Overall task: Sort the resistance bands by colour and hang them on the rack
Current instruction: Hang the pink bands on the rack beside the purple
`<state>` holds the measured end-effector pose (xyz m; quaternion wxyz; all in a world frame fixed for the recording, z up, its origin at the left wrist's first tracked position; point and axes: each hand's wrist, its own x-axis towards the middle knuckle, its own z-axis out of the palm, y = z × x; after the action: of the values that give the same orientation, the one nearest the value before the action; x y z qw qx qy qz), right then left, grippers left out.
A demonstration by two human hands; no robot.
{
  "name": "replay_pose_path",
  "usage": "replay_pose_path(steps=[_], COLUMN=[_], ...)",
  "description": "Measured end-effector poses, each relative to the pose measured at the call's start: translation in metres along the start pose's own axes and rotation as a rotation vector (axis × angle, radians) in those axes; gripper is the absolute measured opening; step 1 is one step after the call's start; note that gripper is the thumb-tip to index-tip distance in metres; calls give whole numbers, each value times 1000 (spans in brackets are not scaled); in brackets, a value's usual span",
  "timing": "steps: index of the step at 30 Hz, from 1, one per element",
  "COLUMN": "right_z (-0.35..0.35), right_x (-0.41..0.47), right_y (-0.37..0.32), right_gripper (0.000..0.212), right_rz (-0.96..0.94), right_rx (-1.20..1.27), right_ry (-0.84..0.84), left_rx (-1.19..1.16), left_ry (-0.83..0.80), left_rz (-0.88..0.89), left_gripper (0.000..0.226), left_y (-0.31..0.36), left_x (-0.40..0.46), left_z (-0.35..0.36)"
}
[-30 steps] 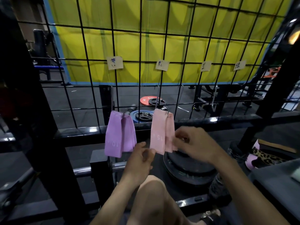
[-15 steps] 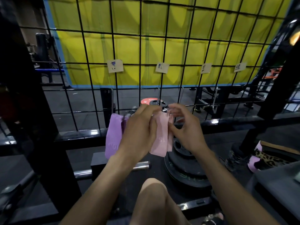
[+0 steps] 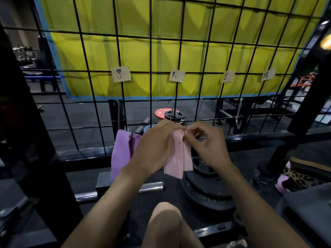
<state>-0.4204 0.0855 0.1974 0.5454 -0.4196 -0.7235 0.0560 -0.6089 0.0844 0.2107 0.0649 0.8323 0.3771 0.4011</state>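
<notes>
A black wire grid rack (image 3: 151, 68) stands in front of me with several paper labels (image 3: 120, 74) clipped across it. Purple bands (image 3: 119, 151) hang from a metal hook on the left. Pink bands (image 3: 176, 160), one marked 15, hang from the hook beside them. My left hand (image 3: 155, 149) holds the pink bands' upper left edge, covering part of the purple ones. My right hand (image 3: 207, 142) pinches the top of the pink bands at the hook.
Two bare hooks (image 3: 239, 113) hang further right on the grid. Stacked black weight plates (image 3: 207, 190) lie below the bands, with a steel bar (image 3: 118, 191) to their left. My bare knee (image 3: 166, 224) is at the bottom. A leopard-print item (image 3: 302, 176) sits at right.
Both hands rose from below the pink bands to their top at the hook. The left hand came across in front of the purple bands.
</notes>
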Motion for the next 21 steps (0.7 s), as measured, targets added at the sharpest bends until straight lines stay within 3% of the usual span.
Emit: replay_pose_path(steps=[7,16,21], right_z=[14,23,24], right_x=[6,-10,-13], right_y=[-4,-3,-6], right_gripper=[9,7,2], right_rz=[75,65,45], right_rx=[178,128,141], right_ry=[32,78,105], left_rx=[-72,-58,-82], left_ry=[59,66,184], left_rz=[-2,27,-13], left_gripper=[38,46,31], left_y=[-11,-14,-7], left_x=[1,-5,-19], left_z=[-2,5,8])
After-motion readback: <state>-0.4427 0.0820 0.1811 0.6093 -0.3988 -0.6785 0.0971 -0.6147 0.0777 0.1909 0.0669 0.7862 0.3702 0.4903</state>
